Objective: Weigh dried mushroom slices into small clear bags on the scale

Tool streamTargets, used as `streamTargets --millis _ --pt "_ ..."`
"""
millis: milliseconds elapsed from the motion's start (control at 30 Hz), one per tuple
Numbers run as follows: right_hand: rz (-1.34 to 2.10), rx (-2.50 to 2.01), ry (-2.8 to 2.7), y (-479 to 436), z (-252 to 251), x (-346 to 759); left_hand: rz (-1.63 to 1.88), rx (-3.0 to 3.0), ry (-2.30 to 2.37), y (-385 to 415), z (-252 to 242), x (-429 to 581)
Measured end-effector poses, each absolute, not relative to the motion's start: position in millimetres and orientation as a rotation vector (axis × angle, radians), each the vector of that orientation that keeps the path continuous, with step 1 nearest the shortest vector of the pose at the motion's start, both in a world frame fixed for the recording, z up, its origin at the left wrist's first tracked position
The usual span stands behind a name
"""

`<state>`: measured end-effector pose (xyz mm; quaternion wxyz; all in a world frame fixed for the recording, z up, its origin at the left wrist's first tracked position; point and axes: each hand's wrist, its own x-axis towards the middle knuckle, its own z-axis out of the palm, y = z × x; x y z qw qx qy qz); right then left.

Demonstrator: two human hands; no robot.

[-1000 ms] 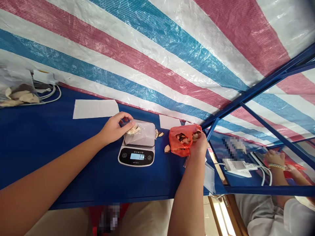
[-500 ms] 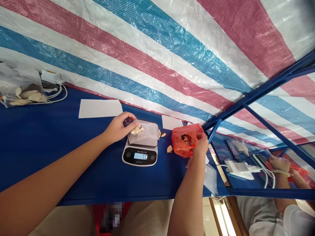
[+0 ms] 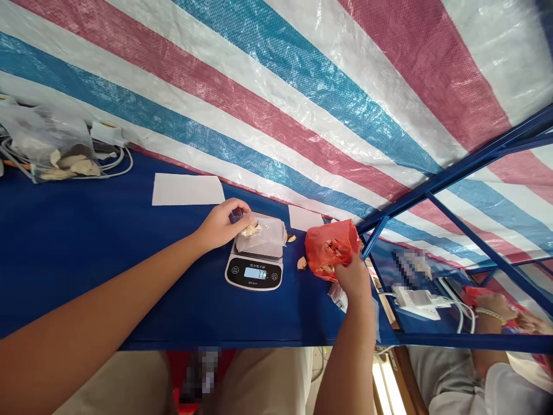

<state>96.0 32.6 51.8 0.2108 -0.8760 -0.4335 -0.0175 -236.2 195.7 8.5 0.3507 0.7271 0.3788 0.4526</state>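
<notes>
My left hand [image 3: 225, 225] pinches the edge of a clear plastic bag [image 3: 270, 236] with pale dried slices [image 3: 252, 229] in it. That bag lies on the pan of a digital kitchen scale [image 3: 254, 275], whose display looks like 7.1. To the right, my right hand [image 3: 355, 275] reaches into the mouth of a red plastic bag [image 3: 317, 242]; its fingertips are hidden there. Brownish pieces [image 3: 332, 248] show inside the red bag. One loose pale piece [image 3: 301, 264] lies between scale and red bag, another piece [image 3: 291, 238] by the pan's right edge.
White paper sheets [image 3: 188, 189] lie along the striped tarp [image 3: 276, 132]. At far left, a clear bag of pale pieces [image 3: 73, 164] sits among white cables. A blue metal frame [image 3: 401, 204] borders the right side; beyond it are a power strip [image 3: 415, 302] and another person's hand [image 3: 496, 305].
My right hand has gone from the red bag's right rim down to its mouth, and the bag has shifted shape. My left hand keeps its hold. The view has turned slightly.
</notes>
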Motion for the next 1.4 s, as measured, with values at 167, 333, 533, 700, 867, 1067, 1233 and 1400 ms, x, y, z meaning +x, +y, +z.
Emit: streamTargets --millis 167,333,533,700,867,1067,1233,1400 --pt "-0.06 -2.461 -1.215 35 44 88 1.182 1.86 0.969 196 9 -238" --pt "-0.36 -2.332 -0.871 25 62 100 1.201 1.773 0.991 198 7 -238" --pt "-0.574 -1.875 -0.555 31 105 102 1.247 1.595 1.01 206 0 -237" --pt "0.131 -1.521 -1.17 79 107 16 1.329 1.499 1.078 215 -3 -239" --pt "0.315 -1.593 -1.558 114 91 -42 1.366 1.459 1.12 220 -3 -243" --pt "0.204 -1.617 -1.466 123 61 -27 1.341 1.462 1.106 224 -3 -240" --pt "0.177 -1.529 -1.2 124 47 -7 1.351 1.446 1.123 226 -3 -239" --pt "0.202 -1.535 -1.149 122 49 -2 1.353 1.395 1.152 225 0 -241"
